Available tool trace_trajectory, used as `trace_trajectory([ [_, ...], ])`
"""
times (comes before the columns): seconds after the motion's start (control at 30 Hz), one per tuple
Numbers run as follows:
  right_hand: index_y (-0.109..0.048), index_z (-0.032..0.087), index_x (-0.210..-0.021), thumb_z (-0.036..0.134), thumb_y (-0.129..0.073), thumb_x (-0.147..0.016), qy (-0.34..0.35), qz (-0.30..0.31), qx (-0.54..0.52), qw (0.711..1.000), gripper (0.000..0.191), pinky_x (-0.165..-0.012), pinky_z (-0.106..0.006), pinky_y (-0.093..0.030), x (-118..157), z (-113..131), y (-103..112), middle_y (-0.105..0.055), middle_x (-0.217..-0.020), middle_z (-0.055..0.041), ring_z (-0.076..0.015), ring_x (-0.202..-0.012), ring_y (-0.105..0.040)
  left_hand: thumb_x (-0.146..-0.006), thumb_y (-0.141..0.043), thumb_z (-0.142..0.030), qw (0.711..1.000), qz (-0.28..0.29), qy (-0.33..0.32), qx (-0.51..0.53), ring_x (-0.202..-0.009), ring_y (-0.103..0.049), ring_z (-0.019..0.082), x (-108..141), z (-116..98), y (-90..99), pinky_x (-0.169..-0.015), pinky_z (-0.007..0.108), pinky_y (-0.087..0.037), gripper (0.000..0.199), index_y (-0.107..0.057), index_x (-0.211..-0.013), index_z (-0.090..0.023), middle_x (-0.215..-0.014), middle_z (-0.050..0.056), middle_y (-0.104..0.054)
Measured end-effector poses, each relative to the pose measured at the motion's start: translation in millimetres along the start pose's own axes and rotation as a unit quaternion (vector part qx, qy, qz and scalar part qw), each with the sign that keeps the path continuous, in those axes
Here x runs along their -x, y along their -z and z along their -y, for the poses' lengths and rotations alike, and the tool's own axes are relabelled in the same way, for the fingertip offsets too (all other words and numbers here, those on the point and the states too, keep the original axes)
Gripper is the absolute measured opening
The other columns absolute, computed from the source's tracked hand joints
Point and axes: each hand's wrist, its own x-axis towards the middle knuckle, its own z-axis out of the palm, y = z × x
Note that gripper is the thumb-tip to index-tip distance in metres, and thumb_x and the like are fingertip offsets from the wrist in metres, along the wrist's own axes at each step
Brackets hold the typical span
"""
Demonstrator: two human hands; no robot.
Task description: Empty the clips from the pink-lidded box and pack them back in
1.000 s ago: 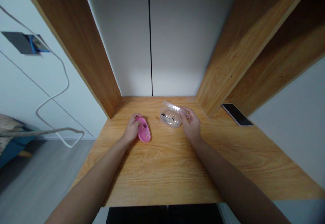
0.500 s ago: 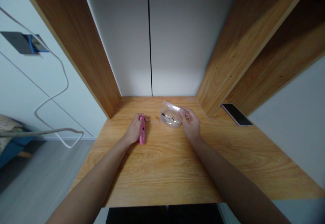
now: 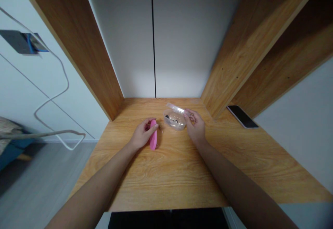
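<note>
Quick rundown of what u had going on the desk at this moment. Your left hand (image 3: 142,134) was on the pink oblong plastic piece (image 3: 153,137), seen edge-on and sitting about mid-desk on the wooden desk (image 3: 177,173), just left of the clear plastic box (image 3: 174,122). Your left fingers (image 3: 152,124) curled over its upper end, so that grip looked closed on it, tho the head cam didn't show the thumb side well. A tiny metal bit (image 3: 160,129) sat just right of the pink piece, too small to tell what it was.

The box was open, w/ its clear lid (image 3: 174,108) raised along the far side, and a dark, shiny item (image 3: 169,119) lay inside. Can't make out exactly what that item was. Your right hand (image 3: 195,126) was right beside the box, w/ its fingertips (image 3: 186,113) at the end of the lid. Fingers and thumb were close together there, but I can't tell if u were actually pinching the lid or just touching it.

Farther right, a black smartphone (image 3: 241,116) lay flat near the wooden side panel (image 3: 244,55), well apart from both hands. Off the desk on the left, a white cable (image 3: 52,97) looped down the pale wall.
</note>
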Motion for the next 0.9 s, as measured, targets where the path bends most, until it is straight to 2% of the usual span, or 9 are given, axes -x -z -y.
trace_trajectory([
  [0.13,-0.069,0.021,-0.114,0.041,-0.064,-0.09,-0.001,0.003,0.0,1.0,0.032,-0.094,-0.044,-0.056,-0.2,0.1,0.1,-0.073,-0.115,-0.011,-0.0254,-0.102,-0.07,-0.089,-0.062,-0.052,0.998,-0.054,0.005,0.028,-0.076,-0.058,0.015,-5.2,2.4,1.5,-0.068,0.026,-0.045,0.044,-0.066,-0.117,-0.018,-0.09,0.003,-0.066],
  [0.23,-0.069,0.021,-0.114,0.042,-0.064,-0.09,-0.005,0.007,-0.002,1.0,0.033,-0.093,-0.043,-0.056,-0.1,0.2,0.2,-0.072,-0.116,-0.0109,-0.0249,-0.1,-0.07,-0.089,-0.062,-0.052,0.988,-0.134,0.009,0.07,-0.083,-0.061,0.015,-10.8,5.2,5.6,-0.076,0.027,-0.047,0.041,-0.063,-0.112,-0.018,-0.095,0.004,-0.066],
  [0.37,-0.069,0.021,-0.116,0.043,-0.064,-0.09,-0.007,0.008,0.003,1.0,0.034,-0.092,-0.042,-0.057,0.0,-0.3,0.6,-0.072,-0.116,-0.011,-0.025,-0.1,-0.07,-0.083,-0.069,-0.049,0.967,-0.235,0.008,0.1,-0.079,-0.062,0.014,-17.9,12.7,16.8,-0.069,0.026,-0.049,0.04,-0.054,-0.108,-0.022,-0.099,0.002,-0.061],
  [0.47,-0.069,0.021,-0.116,0.043,-0.064,-0.09,-0.003,0.006,0.005,1.0,0.035,-0.092,-0.043,-0.056,-0.1,-0.7,0.8,-0.072,-0.116,-0.011,-0.0252,-0.101,-0.07,-0.081,-0.07,-0.049,0.954,-0.296,0.008,0.055,-0.08,-0.061,0.013,-20.9,18.0,26.1,-0.073,0.027,-0.05,0.04,-0.05,-0.102,-0.021,-0.097,0.001,-0.059],
  [0.53,-0.069,0.021,-0.115,0.044,-0.064,-0.09,-0.001,0.006,0.005,1.0,0.035,-0.092,-0.043,-0.056,-0.2,-1.0,0.7,-0.072,-0.117,-0.0108,-0.025,-0.101,-0.07,-0.08,-0.071,-0.048,0.949,-0.316,0.014,0.001,-0.08,-0.061,0.014,-21.4,20.5,30.6,-0.076,0.029,-0.05,0.042,-0.049,-0.103,-0.02,-0.094,0.001,-0.059],
  [0.63,-0.069,0.021,-0.115,0.045,-0.063,-0.09,-0.002,0.008,0.005,1.0,0.035,-0.092,-0.042,-0.057,-0.5,-1.4,0.5,-0.072,-0.116,-0.0106,-0.0246,-0.1,-0.07,-0.077,-0.075,-0.043,0.946,-0.312,0.014,-0.089,-0.088,-0.061,0.018,-20.5,22.7,34.3,-0.083,0.034,-0.051,0.045,-0.05,-0.107,-0.019,-0.097,0.003,-0.059],
  [0.7,-0.069,0.021,-0.115,0.045,-0.064,-0.09,-0.002,0.008,0.001,1.0,0.035,-0.092,-0.042,-0.057,-0.6,-1.0,0.4,-0.072,-0.116,-0.0106,-0.0243,-0.1,-0.07,-0.073,-0.078,-0.034,0.943,-0.29,0.005,-0.164,-0.099,-0.06,0.022,-19.1,22.3,34.9,-0.092,0.04,-0.05,0.045,-0.054,-0.107,-0.018,-0.104,0.006,-0.059],
  [0.8,-0.068,0.02,-0.115,0.044,-0.064,-0.09,-0.004,0.009,-0.003,1.0,0.035,-0.092,-0.042,-0.056,-0.6,1.3,0.3,-0.072,-0.116,-0.0108,-0.0245,-0.101,-0.07,-0.07,-0.077,-0.023,0.949,-0.218,-0.007,-0.226,-0.112,-0.058,0.027,-16.1,18.1,32.9,-0.101,0.046,-0.047,0.048,-0.057,-0.113,-0.017,-0.116,0.011,-0.06],
  [0.9,-0.068,0.02,-0.114,0.042,-0.064,-0.09,-0.005,0.01,-0.002,1.0,0.033,-0.093,-0.043,-0.056,-0.3,5.0,0.3,-0.072,-0.116,-0.0111,-0.0249,-0.102,-0.07,-0.073,-0.074,-0.019,0.965,-0.137,-0.02,-0.225,-0.115,-0.06,0.03,-13.0,12.2,27.6,-0.103,0.049,-0.047,0.055,-0.055,-0.124,-0.017,-0.124,0.014,-0.062],
])
